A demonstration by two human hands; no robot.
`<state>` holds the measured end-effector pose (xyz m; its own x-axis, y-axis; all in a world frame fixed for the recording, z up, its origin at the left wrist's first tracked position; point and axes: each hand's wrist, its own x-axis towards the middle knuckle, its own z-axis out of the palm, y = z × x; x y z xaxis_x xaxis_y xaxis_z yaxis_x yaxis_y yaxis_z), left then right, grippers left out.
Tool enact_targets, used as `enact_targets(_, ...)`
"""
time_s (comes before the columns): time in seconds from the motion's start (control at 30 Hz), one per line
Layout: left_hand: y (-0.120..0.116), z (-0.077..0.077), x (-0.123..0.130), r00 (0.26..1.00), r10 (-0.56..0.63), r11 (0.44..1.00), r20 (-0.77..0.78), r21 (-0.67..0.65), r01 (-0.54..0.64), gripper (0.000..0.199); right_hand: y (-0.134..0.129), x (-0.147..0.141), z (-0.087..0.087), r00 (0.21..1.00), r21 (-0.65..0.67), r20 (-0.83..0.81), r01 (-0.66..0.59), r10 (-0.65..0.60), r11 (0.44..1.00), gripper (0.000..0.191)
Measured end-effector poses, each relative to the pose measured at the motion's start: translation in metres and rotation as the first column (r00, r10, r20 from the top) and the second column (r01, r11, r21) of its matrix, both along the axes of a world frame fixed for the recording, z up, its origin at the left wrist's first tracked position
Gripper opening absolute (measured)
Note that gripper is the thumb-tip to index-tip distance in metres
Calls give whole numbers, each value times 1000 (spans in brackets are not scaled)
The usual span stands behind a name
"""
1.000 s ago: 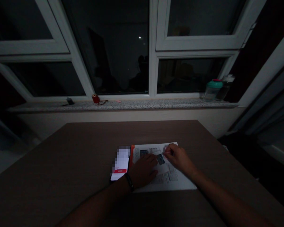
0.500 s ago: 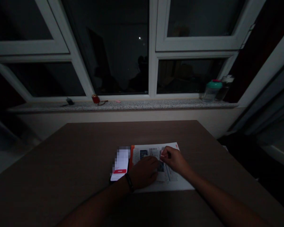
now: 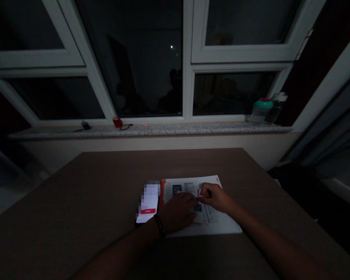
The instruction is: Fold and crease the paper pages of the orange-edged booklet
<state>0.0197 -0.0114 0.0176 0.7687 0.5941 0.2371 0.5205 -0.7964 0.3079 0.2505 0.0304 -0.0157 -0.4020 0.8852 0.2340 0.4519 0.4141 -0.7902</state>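
Observation:
A printed booklet or sheet (image 3: 226,226) with an orange left edge lies on the brown table, showing text and dark pictures. My left hand (image 3: 179,212), a dark band on its wrist, rests flat on the page with fingers stretched out. Close to its fingertips, my right hand (image 3: 216,197) is closed in a pinch over the page. A small pale pink piece (image 3: 200,193) pokes out between thumb and fingers; its kind is too small and dim to tell. Left of the page lies a lit phone (image 3: 149,204), its upper screen pixelated.
The brown table (image 3: 111,175) reaches to a wall under a window. On the granite sill (image 3: 169,128) stand a small red jar (image 3: 117,122), a small dark bottle (image 3: 85,125) and a green-lidded clear container (image 3: 261,111) beside another bottle. The room is dim.
My right hand has shifted slightly down over the page, and more of the pink piece shows in its pinch. My left hand stays put.

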Motion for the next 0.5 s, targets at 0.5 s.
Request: enact_targets(0.5,1,-2,-3,996,84,996,-4,34,-84,48,-2,0,12,992,122,-3,-128,129,984,23)
